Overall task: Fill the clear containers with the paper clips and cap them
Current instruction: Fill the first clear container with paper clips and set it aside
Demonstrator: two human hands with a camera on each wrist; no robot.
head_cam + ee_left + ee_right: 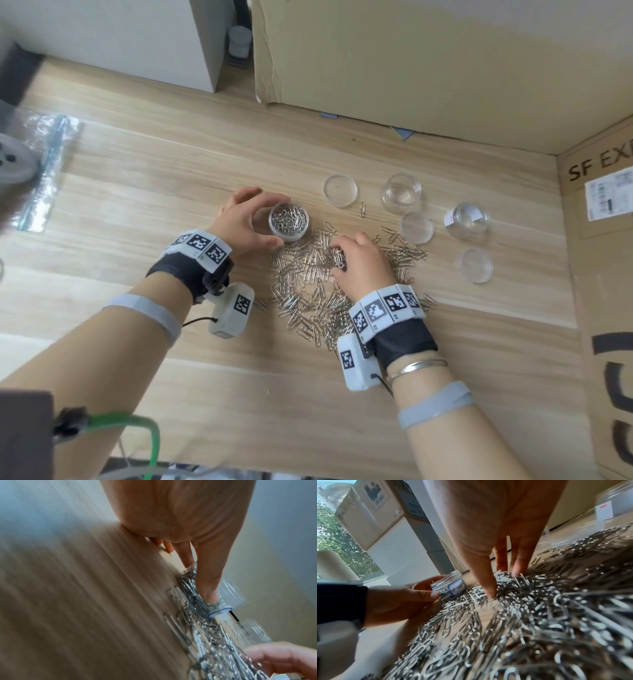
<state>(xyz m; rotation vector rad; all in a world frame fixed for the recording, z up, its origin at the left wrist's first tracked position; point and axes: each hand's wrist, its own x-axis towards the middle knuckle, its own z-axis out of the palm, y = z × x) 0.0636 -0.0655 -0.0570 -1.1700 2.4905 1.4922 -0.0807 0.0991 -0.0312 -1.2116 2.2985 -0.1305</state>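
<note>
On the bench (144,212) the paper clips (308,294) lie heaped just right of the part-filled container (288,222). The left hand (247,219) curls round that container, steadying it. The right hand (359,263), nearer the heap, pinches a bunch, and its load must travel left to the open mouth.

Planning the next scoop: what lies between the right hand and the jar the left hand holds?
Only loose paper clips on bare table between right hand and jar, in the head view.
</note>
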